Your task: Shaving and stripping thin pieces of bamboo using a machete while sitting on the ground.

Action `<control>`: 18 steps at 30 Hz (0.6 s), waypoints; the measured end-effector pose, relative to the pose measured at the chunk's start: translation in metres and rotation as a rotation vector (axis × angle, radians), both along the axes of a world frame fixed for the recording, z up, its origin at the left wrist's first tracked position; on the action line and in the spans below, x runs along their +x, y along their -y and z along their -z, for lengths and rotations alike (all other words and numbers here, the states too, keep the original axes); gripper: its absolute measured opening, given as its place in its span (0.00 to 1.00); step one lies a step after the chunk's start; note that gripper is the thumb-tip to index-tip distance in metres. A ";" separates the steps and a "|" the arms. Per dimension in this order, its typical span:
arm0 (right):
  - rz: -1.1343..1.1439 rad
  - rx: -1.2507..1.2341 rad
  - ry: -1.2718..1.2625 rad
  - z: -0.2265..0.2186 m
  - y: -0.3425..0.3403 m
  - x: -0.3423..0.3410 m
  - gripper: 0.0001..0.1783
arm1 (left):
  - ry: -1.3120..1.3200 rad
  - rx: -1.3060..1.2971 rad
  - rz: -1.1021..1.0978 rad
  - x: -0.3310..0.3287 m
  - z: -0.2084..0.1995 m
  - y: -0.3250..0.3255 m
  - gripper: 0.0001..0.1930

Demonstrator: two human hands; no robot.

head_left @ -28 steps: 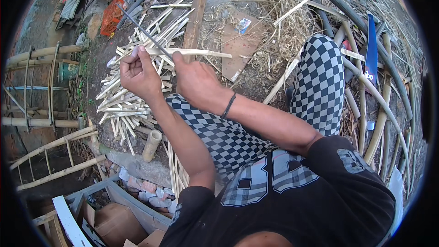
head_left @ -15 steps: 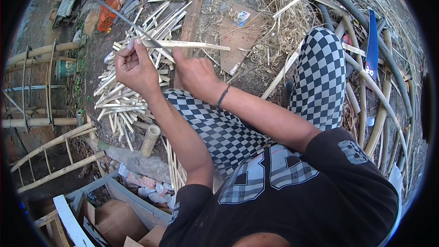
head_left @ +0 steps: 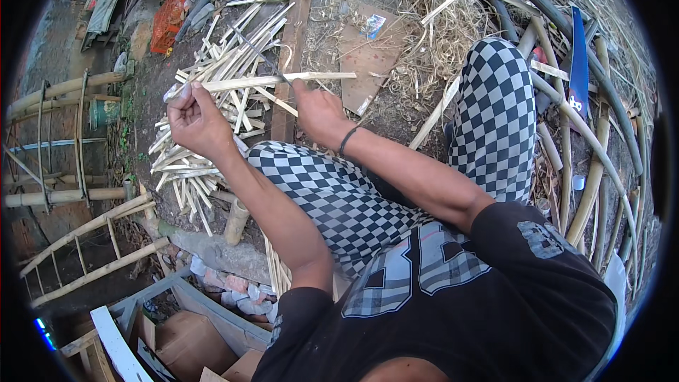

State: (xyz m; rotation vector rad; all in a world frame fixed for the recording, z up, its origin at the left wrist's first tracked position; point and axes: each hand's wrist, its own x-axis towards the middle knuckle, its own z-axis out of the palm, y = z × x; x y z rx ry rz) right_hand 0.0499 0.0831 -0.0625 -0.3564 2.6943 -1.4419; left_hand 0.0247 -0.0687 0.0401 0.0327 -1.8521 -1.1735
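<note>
My left hand [head_left: 198, 124] is closed, pinching the left end of a pale bamboo strip [head_left: 247, 83] between thumb and fingers. The strip lies nearly level in front of me, its far end sticking out past my other hand. My right hand [head_left: 322, 114] grips a knife whose long, thin dark blade [head_left: 253, 46] points up and to the left, crossing the strip close to my fingers. The knife's handle is hidden in that hand. A thin curled shaving [head_left: 288, 56] stands up beside the blade. Behind and below the strip lies a loose heap of split bamboo strips [head_left: 187, 159].
A wooden plank [head_left: 300, 7] runs away from me beside a piece of brown board [head_left: 368, 56]. Tangled shavings [head_left: 438, 0] lie farther back. To the right are a blue saw [head_left: 578, 64] and bamboo poles [head_left: 587, 205]. A short bamboo piece [head_left: 237, 223] stands near my left arm.
My right hand has moved right along the strip, and the blade has swung steeper and shows shorter. A curled shaving now shows by it. My left hand has shifted slightly left and nearer.
</note>
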 end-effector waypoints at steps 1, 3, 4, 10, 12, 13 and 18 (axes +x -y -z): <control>0.055 0.001 0.032 -0.005 0.011 -0.007 0.16 | 0.016 -0.009 -0.013 -0.002 0.001 0.002 0.06; -0.015 -0.035 -0.017 -0.046 0.012 0.007 0.16 | 0.045 -0.015 -0.060 0.008 -0.003 0.000 0.06; -0.068 -0.076 -0.077 -0.059 0.011 0.014 0.16 | -0.001 -0.017 -0.044 0.008 -0.005 -0.003 0.06; 0.004 0.024 -0.033 0.037 -0.006 -0.008 0.19 | -0.012 -0.083 -0.059 -0.007 0.000 0.009 0.07; 0.005 -0.006 0.054 0.015 0.002 -0.008 0.16 | 0.016 0.068 -0.090 -0.004 0.005 0.014 0.07; -0.020 -0.007 0.056 0.000 0.006 -0.011 0.15 | 0.011 0.072 -0.103 -0.001 0.005 0.012 0.07; -0.083 -0.098 -0.263 -0.002 0.010 0.004 0.20 | -0.036 0.049 -0.065 0.003 -0.007 -0.005 0.08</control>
